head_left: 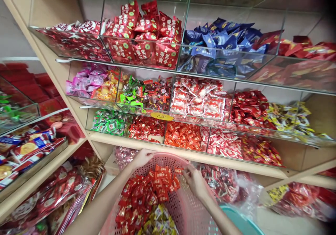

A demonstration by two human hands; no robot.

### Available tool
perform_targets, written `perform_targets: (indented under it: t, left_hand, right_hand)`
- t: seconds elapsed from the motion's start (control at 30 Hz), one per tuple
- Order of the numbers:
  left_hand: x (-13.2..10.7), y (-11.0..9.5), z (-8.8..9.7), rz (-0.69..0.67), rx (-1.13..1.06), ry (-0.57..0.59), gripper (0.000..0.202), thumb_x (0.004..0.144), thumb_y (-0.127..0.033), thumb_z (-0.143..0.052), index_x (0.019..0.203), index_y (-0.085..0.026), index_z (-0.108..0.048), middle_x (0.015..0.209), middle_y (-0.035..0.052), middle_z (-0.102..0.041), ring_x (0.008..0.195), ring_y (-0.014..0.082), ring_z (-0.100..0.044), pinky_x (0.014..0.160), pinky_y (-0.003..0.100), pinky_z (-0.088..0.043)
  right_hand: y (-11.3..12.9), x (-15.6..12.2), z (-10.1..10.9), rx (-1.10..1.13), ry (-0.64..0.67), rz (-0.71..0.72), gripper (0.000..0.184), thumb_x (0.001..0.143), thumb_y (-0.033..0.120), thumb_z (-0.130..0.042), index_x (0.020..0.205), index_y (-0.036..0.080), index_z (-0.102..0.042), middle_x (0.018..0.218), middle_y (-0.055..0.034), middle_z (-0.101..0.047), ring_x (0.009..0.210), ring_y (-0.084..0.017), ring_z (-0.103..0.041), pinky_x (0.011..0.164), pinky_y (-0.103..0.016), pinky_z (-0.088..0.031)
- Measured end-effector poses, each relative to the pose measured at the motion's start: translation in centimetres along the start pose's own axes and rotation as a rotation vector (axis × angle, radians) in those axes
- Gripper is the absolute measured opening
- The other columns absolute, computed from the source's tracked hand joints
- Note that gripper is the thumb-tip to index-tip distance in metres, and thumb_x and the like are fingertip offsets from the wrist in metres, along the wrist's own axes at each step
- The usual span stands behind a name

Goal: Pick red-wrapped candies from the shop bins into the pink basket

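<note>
A pink perforated plastic basket (181, 207) stands in front of me below the shelf. My left hand (141, 158) is closed on its far rim, close to the shelf's front edge. Inside the basket lie red-wrapped candies (133, 196), a pile of orange-red wrapped candies (161, 180) and yellow-and-white wrapped candies (160, 221). Over the right side of the basket, my right hand (195, 182) has its fingers curled, with an orange-red candy (178, 170) at the fingertips. Similar orange-red candies (182, 136) fill a bin on the lowest shelf just above.
Clear-fronted shelf bins hold red packets (143, 35), blue packets (223, 39) and white-and-red candies (198, 96). A yellow oval price tag (162, 116) is on the front. A teal tub (241, 221) and bagged candies (223, 180) sit at lower right. More packaged snacks (31, 147) fill the left shelves.
</note>
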State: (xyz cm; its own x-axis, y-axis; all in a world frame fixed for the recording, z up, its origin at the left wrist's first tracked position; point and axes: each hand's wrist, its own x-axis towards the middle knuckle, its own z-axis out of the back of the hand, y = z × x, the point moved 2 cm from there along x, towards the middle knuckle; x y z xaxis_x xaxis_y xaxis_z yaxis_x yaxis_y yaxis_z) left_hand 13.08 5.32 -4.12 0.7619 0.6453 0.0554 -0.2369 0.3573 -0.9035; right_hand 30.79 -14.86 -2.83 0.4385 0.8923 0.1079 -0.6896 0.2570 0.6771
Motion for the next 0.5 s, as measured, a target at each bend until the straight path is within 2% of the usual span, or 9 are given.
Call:
perform_targets:
  t: [0.17, 0.3, 0.5]
  left_hand:
    - [-0.1, -0.2, 0.0, -0.031, 0.006, 0.009, 0.036, 0.073, -0.032, -0.051, 0.102, -0.017, -0.064, 0.102, 0.0018, -0.066, 0.094, 0.0190, -0.060, 0.090, 0.032, -0.042]
    - [-0.1, -0.4, 0.1, -0.037, 0.035, 0.007, 0.035, 0.074, -0.032, -0.050, 0.103, -0.016, -0.064, 0.103, 0.0025, -0.065, 0.093, 0.0188, -0.060, 0.090, 0.032, -0.043]
    - [-0.2, -0.3, 0.1, -0.066, 0.042, -0.010, 0.034, 0.074, -0.029, -0.049, 0.103, -0.018, -0.064, 0.105, 0.0017, -0.064, 0.092, 0.0176, -0.061, 0.089, 0.030, -0.043]
  right_hand:
    - [-2.0, -0.2, -1.9, -0.253, 0.039, -0.040, 0.017, 0.078, 0.016, -0.039, 0.072, 0.018, -0.054, 0.067, -0.0026, -0.062, 0.065, -0.015, -0.056, 0.056, -0.022, -0.032]
    - [-2.4, -0.2, -2.8, -0.462, 0.078, -0.101, 0.018, 0.079, 0.013, -0.037, 0.082, 0.017, -0.055, 0.072, -0.0062, -0.063, 0.069, -0.018, -0.057, 0.054, -0.024, -0.029]
    - [-2.0, 0.0, -4.4, -0.424, 0.093, -0.070, 0.016, 0.074, 0.010, -0.040, 0.072, 0.017, -0.054, 0.068, -0.0043, -0.062, 0.067, -0.015, -0.057, 0.054, -0.022, -0.029]
